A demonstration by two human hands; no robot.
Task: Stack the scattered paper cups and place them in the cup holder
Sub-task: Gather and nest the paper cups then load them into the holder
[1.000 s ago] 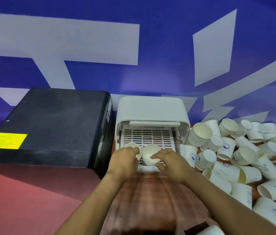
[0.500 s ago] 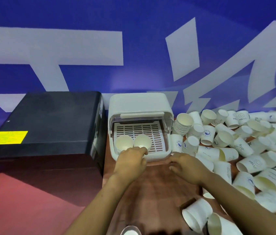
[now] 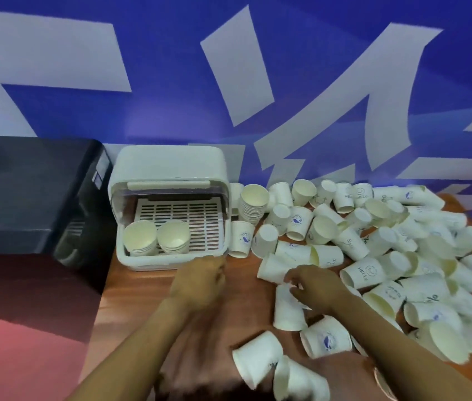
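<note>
**Two stacks in the holder, loose cups across the right of the frame**

The white cup holder (image 3: 168,169) stands left of centre on the wooden tabletop (image 3: 142,285), its front open. Two short stacks of paper cups (image 3: 156,237) sit side by side, mouths up, at the front left of its slatted tray. Just right of the holder another stack (image 3: 253,205) leans, mouth toward the camera. From there a heap of scattered paper cups (image 3: 373,247) spreads over the right half of the frame, most lying on their sides.

The left hand (image 3: 200,280) hovers at centre, just in front of the holder's lower right corner; it is blurred, its fingers loosely curled and holding nothing. The right hand (image 3: 314,285) reaches into the near edge of the heap, its fingers (image 3: 295,290) on a cup lying on its side (image 3: 287,311); whether they grip it or only touch it cannot be told. A black box (image 3: 26,192) fills the left of the frame.
</note>
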